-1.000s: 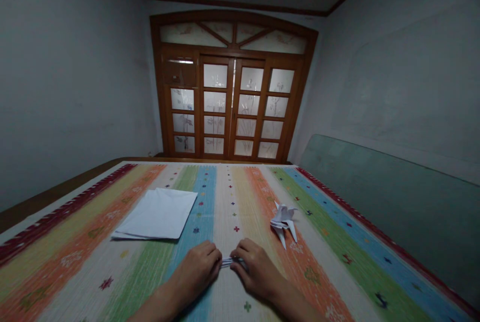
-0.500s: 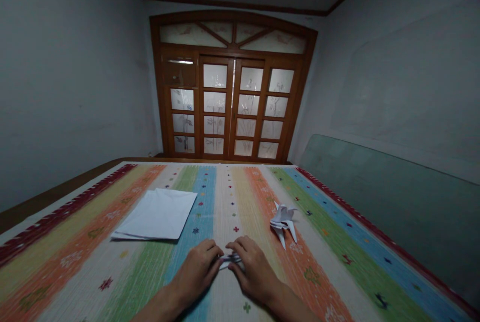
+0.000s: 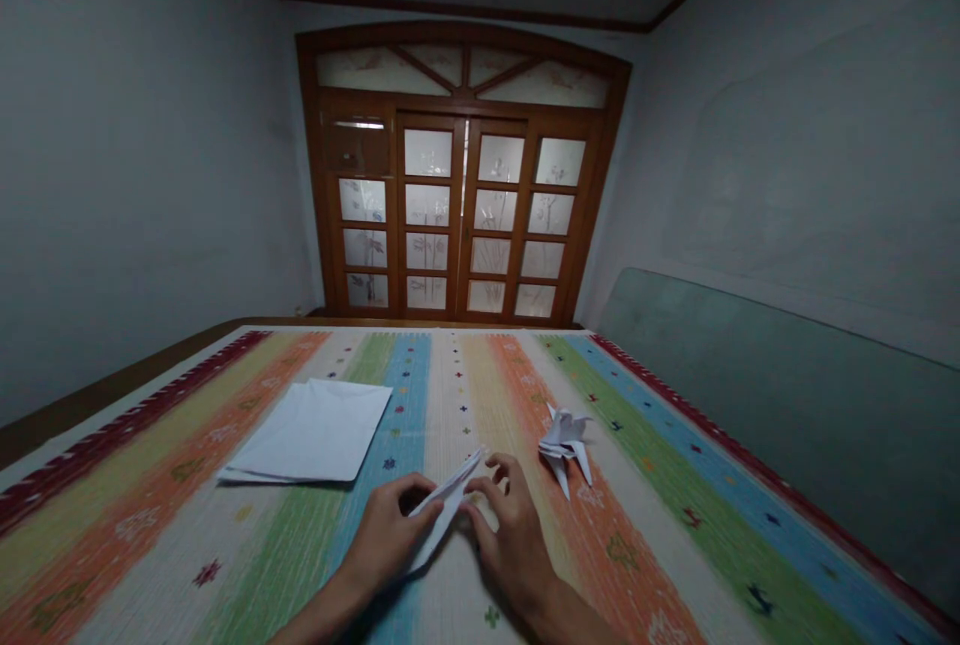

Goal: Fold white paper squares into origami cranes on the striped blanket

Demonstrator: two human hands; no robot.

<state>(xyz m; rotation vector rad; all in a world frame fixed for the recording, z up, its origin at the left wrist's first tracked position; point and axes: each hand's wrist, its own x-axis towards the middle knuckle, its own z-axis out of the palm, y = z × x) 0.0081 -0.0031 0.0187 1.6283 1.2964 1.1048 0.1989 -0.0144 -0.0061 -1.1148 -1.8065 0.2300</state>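
Observation:
My left hand [image 3: 391, 532] and my right hand [image 3: 511, 537] meet at the near middle of a striped mat [image 3: 187, 535]. Together they hold a narrow folded piece of white paper [image 3: 448, 503], which slants up and to the right between them. The left fingers pinch its lower part; the right thumb and fingers curl round its upper end. A finished white paper figure [image 3: 565, 444] with pointed legs lies just right of my right hand. A small stack of flat white sheets [image 3: 310, 431] lies to the left, beyond my left hand.
The mat covers a wide low surface with a wooden edge [image 3: 112, 383] at the left. A grey-green padded panel [image 3: 787, 405] runs along the right side. Wooden doors with frosted glass panes [image 3: 461, 215] stand at the far end.
The folded paper lay flat and mostly hidden between my hands before; now it is raised and turned, slanting up to the right. Both hands shifted slightly forward.

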